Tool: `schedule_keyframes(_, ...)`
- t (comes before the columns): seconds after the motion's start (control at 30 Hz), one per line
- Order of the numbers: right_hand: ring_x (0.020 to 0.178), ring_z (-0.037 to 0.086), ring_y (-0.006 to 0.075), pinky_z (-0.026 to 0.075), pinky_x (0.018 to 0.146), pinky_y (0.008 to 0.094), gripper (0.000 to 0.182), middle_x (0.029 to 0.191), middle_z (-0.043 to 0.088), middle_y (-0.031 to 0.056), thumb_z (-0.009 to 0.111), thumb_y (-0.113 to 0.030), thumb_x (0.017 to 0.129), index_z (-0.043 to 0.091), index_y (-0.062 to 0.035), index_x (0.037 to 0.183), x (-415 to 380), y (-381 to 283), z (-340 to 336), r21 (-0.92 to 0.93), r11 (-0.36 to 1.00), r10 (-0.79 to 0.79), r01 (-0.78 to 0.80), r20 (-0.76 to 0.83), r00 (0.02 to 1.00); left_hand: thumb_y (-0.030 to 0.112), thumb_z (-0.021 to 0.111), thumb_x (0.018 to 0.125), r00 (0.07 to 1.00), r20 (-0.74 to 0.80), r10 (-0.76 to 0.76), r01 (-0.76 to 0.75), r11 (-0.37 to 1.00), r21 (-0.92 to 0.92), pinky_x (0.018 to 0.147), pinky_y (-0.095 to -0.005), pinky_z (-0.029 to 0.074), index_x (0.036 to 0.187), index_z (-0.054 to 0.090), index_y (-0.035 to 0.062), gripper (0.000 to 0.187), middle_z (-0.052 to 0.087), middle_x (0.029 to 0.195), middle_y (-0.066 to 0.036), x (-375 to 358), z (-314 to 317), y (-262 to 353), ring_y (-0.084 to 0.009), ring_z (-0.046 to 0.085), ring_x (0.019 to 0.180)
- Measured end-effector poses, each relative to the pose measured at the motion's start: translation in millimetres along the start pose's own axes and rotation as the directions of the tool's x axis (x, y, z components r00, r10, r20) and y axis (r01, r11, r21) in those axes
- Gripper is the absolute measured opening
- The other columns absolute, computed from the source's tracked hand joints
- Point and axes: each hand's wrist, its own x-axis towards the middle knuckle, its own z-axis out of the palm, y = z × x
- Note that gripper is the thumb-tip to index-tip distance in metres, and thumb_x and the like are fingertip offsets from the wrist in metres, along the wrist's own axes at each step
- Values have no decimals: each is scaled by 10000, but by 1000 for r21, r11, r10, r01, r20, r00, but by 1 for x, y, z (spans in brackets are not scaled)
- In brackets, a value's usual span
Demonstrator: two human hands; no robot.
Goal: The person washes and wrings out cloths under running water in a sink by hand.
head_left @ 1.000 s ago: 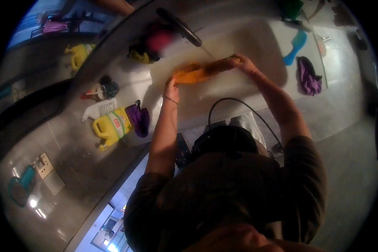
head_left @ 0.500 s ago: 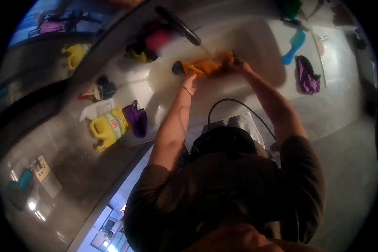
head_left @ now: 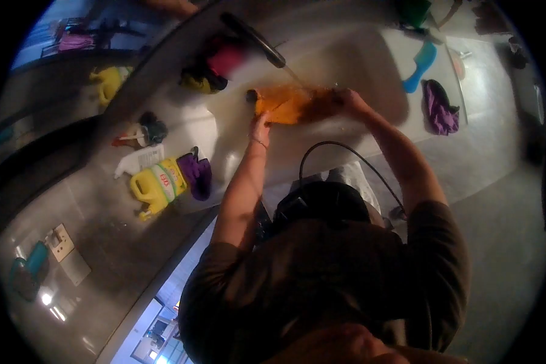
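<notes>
An orange cloth (head_left: 285, 104) with dark ends is stretched between my two hands over the sink basin (head_left: 370, 79). My left hand (head_left: 261, 126) grips its lower left edge, and my right hand (head_left: 350, 102) holds its right end. Above the cloth, the dark faucet (head_left: 255, 39) lets a thin stream of water fall onto its middle. Part of the cloth is darker, on the right side. The fingertips of both hands are partly hidden by the cloth.
Left of the basin are a yellow jug (head_left: 159, 184), a purple cloth (head_left: 194, 175) and a white bottle (head_left: 141, 159). Pink and dark cloths (head_left: 215, 64) lie behind the basin. A blue brush (head_left: 423, 64) and another purple cloth (head_left: 441, 109) rest on the right.
The orange cloth is now spread wider and flatter under the water. My left hand has moved slightly left and down; my right hand has shifted slightly.
</notes>
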Motion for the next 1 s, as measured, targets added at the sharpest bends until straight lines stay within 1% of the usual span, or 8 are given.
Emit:
schedule_keyframes(0.17,791,620,178,493,707,310,381,921,641,86,667,-303,819,603,-38,1085,1,-20,-11,467,846,332,-256,-85,940,330,662,829,998,57,-19,28,989,-146,913,-432,424,1308,416,99,586,488,1287,-69,-40,17,45,-258,491,1155)
schedule_keyframes(0.23,717,591,141,486,630,280,379,904,630,73,658,-307,834,596,-43,1099,9,-14,-3,777,545,436,-315,59,898,287,678,828,987,95,-129,142,980,-141,945,-484,411,1323,387,100,604,458,1314,-108,-21,14,35,-291,477,1181)
schedule_keyframes(0.37,736,614,140,490,601,257,426,939,624,77,677,-322,814,579,-33,1112,18,-2,19,715,576,511,-397,65,857,211,695,809,954,234,-187,214,972,-93,933,-500,415,1327,370,107,620,458,1311,-124,-2,10,10,-303,483,1172)
schedule_keyframes(0.47,825,645,210,513,692,298,475,1001,628,105,714,-327,772,572,-20,1105,16,1,24,459,762,501,-458,31,865,97,619,850,903,-298,-308,384,891,242,960,-514,380,1271,432,69,461,515,1254,-123,-28,32,22,-276,478,1180)
schedule_keyframes(0.53,930,627,260,494,798,343,546,1077,615,141,723,-352,744,544,-17,1136,11,-7,24,200,906,407,-373,-170,897,41,596,834,928,-158,-337,355,928,109,923,-535,391,1178,481,56,364,563,1164,-123,-31,26,21,-273,507,1127)
schedule_keyframes(0.67,1034,581,284,456,866,361,645,1139,589,182,703,-394,741,487,-19,1219,43,49,69,332,910,338,-247,-250,908,28,609,812,961,27,-275,272,959,82,877,-487,419,1126,489,46,336,576,1106,-128,-42,34,28,-270,521,1086)
schedule_keyframes(0.83,982,566,185,513,739,358,442,1117,568,40,588,-338,891,446,-111,1243,-5,-103,36,788,559,150,-258,210,966,97,587,827,890,423,-170,199,980,-24,813,-366,453,998,562,18,190,592,1101,-133,-70,84,46,-251,576,986)
schedule_keyframes(1.0,912,593,180,524,758,331,415,1051,599,10,636,-310,872,486,-110,1203,8,-95,33,621,770,-2,-146,230,973,126,541,834,740,658,-142,285,952,-115,863,-384,469,1016,570,-24,238,604,1095,-154,-87,94,80,-260,606,929)
